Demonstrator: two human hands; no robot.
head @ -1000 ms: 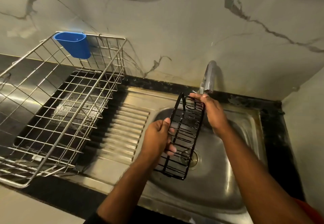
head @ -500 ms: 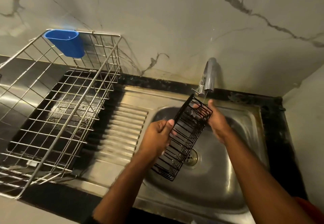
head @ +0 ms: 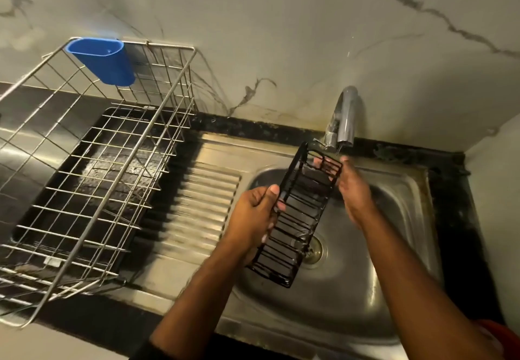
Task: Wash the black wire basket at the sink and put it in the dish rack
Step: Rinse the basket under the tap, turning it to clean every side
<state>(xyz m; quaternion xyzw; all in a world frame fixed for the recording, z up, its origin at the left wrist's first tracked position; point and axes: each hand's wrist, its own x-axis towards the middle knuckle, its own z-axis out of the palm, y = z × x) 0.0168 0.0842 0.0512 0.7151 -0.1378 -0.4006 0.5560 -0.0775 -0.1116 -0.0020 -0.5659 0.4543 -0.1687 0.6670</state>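
The long black wire basket (head: 301, 213) hangs tilted over the steel sink (head: 365, 289), its far end just under the tap (head: 344, 117). My left hand (head: 253, 216) grips its long left side near the middle, thumb on the rim. My right hand (head: 353, 190) is at the far right end of the basket, fingers reaching behind the wires; how they lie is blurred. The steel wire dish rack (head: 92, 162) stands to the left on a black tray.
A blue plastic cup (head: 104, 60) hangs on the rack's back rim. A ribbed draining board (head: 197, 205) lies between rack and bowl. The drain (head: 313, 250) shows behind the basket. A marble wall rises behind, and a side wall at the right.
The basket has tipped from nearly upright to leaning with its far end toward the tap. My right hand slid from its top edge to its right end.
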